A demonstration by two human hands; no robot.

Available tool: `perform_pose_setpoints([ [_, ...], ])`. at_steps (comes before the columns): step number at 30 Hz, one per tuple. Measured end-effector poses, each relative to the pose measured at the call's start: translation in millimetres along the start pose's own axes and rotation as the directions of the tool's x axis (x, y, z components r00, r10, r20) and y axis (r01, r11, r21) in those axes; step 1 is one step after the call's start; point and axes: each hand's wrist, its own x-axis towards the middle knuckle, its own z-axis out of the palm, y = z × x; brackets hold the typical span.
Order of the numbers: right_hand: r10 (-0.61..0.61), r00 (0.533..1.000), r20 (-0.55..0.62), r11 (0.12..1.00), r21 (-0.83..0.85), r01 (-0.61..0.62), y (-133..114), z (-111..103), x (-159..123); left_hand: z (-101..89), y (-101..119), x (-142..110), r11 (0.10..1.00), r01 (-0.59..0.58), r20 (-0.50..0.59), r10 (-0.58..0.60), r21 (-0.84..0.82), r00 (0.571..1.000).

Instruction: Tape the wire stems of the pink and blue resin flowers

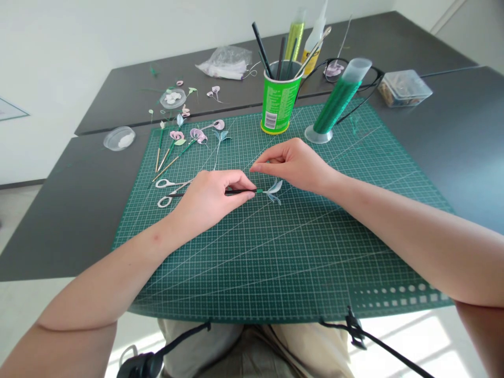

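Observation:
My left hand [210, 195] pinches a slim black stick [177, 195], held almost level above the mat. Green thread wraps the stick's right end, just past my fingertips, and pale blue leaf-shaped pieces [273, 189] fan out from it. To the upper right, my right hand [296, 164] is closed in a pinch, apart from the stick; whatever lies between its fingertips is too fine to make out. Scissors [164, 201] with white handles lie partly under my left hand. Beyond it rests a wire stem with blue leaves [221, 135].
A green cutting mat [252, 262] covers the table front. On it stand a green can of sticks [279, 100] and a spool of green thread [338, 105]. Several flower stems [169, 152] lie at left. Small dishes [120, 138], a glue bottle [315, 42] and a clear box [405, 88] sit around.

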Motion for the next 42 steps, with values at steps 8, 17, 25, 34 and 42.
perform_pose_setpoints([
  [8, -0.003, 1.000, -0.002, 1.000, 0.000, 0.003, -0.5, 0.0, -0.3, -0.4, 1.2, 1.1, 1.000, 0.007, 0.007, -0.007, 0.000, 1.000],
  [17, -0.010, 1.000, -0.014, 1.000, 0.021, 0.011, 0.9, -0.2, 0.5, 2.5, -0.8, 1.7, 0.995, -0.032, 0.085, 0.024, 0.096, 0.996],
  [25, -0.077, 0.997, -0.006, 0.996, 0.042, 0.077, 2.9, 0.9, 0.6, 3.7, -0.5, 0.2, 0.997, -0.080, 0.018, 0.080, 0.013, 0.997],
  [34, -0.069, 0.998, -0.012, 0.997, 0.023, 0.070, 1.9, -0.6, -0.2, 2.1, 3.9, 0.2, 0.999, 0.006, 0.029, -0.005, -0.035, 1.000],
  [42, -0.059, 0.998, -0.013, 0.998, 0.034, 0.059, 2.1, 1.2, 0.6, 3.0, -0.6, 0.7, 0.991, 0.044, 0.013, -0.043, -0.125, 0.999],
])
